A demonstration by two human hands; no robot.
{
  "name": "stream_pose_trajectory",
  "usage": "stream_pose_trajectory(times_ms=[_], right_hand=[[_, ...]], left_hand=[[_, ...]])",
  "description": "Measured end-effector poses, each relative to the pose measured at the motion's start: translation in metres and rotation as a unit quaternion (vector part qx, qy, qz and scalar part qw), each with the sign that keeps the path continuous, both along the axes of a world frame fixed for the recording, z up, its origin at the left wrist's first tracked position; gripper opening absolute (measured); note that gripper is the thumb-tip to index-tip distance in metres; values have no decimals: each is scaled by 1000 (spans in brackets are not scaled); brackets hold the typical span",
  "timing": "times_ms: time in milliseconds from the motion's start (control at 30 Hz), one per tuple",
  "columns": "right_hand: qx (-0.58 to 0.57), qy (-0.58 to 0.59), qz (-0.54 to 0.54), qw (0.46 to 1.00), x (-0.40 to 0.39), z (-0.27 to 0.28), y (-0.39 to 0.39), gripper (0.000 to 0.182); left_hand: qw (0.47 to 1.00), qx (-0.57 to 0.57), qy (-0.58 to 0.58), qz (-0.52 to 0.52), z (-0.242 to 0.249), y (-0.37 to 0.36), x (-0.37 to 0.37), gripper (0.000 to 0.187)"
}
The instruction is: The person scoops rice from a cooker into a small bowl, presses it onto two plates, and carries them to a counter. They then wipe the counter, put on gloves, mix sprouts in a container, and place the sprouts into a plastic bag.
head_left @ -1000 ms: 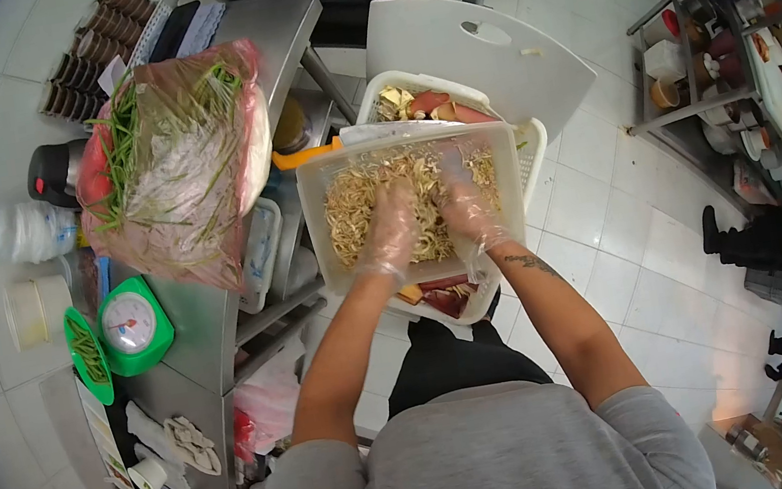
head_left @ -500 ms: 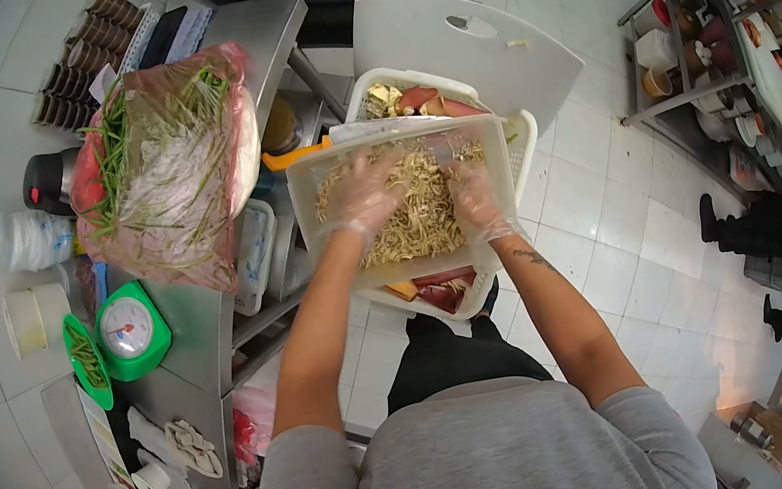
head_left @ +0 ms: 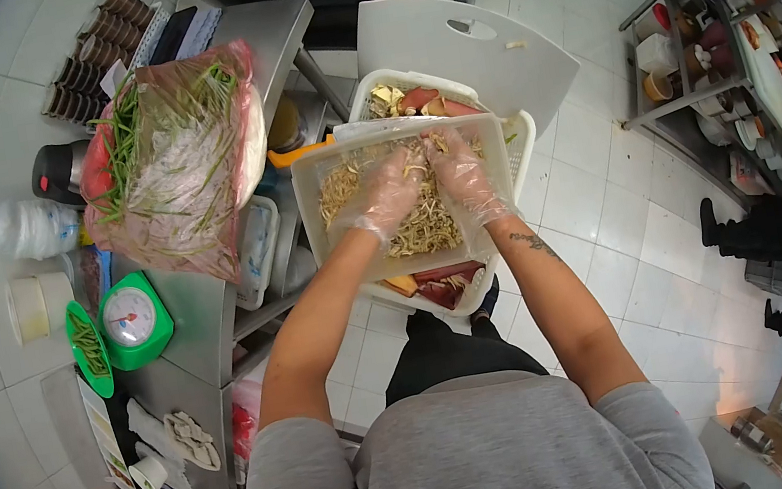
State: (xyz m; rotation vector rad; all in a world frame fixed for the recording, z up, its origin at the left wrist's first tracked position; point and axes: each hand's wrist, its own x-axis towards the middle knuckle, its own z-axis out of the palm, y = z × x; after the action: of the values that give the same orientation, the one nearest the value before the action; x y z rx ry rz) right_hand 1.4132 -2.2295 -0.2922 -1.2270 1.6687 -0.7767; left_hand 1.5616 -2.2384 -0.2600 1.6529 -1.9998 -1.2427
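Working both hands in crinkly clear plastic gloves: half-curling the left hand (head_left: 392,194) among limp, tangled strands (head_left: 424,229), its grip unclear, and bending the right hand's (head_left: 464,181) fingers around some strands by the far edge of a rectangular translucent tub (head_left: 494,153).

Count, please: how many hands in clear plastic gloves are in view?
2. The left hand is in the plastic tub, among pale strips; the right hand is beside it, nearer the tub's right wall. Other people's hands may be hidden.
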Motion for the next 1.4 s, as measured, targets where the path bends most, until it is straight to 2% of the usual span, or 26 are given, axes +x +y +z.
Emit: stream_pose_trajectory(times_ms=[33, 67, 133, 200, 267, 333, 367, 433, 467, 533, 600, 667, 733, 767, 800, 833, 900, 933, 1033, 1133, 1233, 1333, 1400], right_hand=[[33, 16, -18, 999, 0, 4, 0, 39], [20, 26, -18, 999, -1, 2, 0, 40], [-6, 46, -19, 999, -9, -8, 1, 42], [-30, 73, 28, 996, -16, -8, 10, 42], [-37, 78, 56, 995, -26, -21, 20, 43], [-28, 61, 65, 996, -34, -69, 28, 46], [-72, 105, 83, 988, -37, -96, 36, 46], [-161, 193, 118, 961, -43, -135, 56, 46], [-132, 162, 107, 972, -40, -127, 64, 46], [-73, 96, 85, 989, -19, -83, 74, 45], [-73, 126, 132, 981, -2, -54, 72, 45], [-94, 114, 139, 979, 11, -54, 66, 44], [-135, 65, 109, 983, 15, -72, 48, 42], [-119, 72, 99, 985, 13, -69, 42, 42], [-104, 78, 89, 987, 12, -60, 37, 41], [-89, 83, 79, 989, 10, -50, 32, 41], [-3, 88, 66, 994, 6, -4, 21, 38], [40, 91, 58, 993, 4, 10, 19, 37], [-28, 111, 36, 993, -9, 0, 21, 38], [-58, 171, 106, 978, -16, 0, 25, 36], [-143, 154, 139, 968, -26, -55, 34, 37], [-96, 38, 107, 989, -39, -102, 42, 36], [-110, 58, 72, 990, -41, -101, 53, 34]], left_hand=[[999, 39, 22, 7, 10, 1, 6, 37], [996, 79, 43, 14, 15, 2, 12, 39], [999, -13, 53, -3, -8, 8, 27, 43], [997, -19, 76, 18, -17, 8, 36, 46], [989, 64, 112, 75, -24, 7, 42, 47], [998, -32, 0, -50, -35, 8, 63, 48], [989, -80, -55, -112, -44, 11, 71, 49], [986, -39, -142, -78, -72, 33, 76, 58], [981, -19, -184, -60, -82, 46, 78, 63], [968, -94, -227, -52, -93, 83, 47, 65], [977, -70, -200, -33, -87, 89, 18, 64], [995, 44, -95, -8, -75, 68, 3, 62], [996, -1, -85, -10, -78, 54, 5, 60], [997, -22, -79, -9, -83, 50, 7, 60], [986, -156, -65, 1, -83, 48, 13, 51], [989, -135, -64, 12, -84, 44, 20, 47], [993, -94, -66, 33, -46, 34, 29, 38], [991, -108, -61, 55, -38, 34, 34, 29], [992, -22, -90, 80, -15, 29, 42, 31], [985, -162, -51, 18, -34, 26, 61, 35], [978, -188, -91, -3, -24, 31, 66, 36], [968, -239, -71, -22, -65, 25, 85, 39], [972, -223, -77, -11, -72, 22, 86, 38]])
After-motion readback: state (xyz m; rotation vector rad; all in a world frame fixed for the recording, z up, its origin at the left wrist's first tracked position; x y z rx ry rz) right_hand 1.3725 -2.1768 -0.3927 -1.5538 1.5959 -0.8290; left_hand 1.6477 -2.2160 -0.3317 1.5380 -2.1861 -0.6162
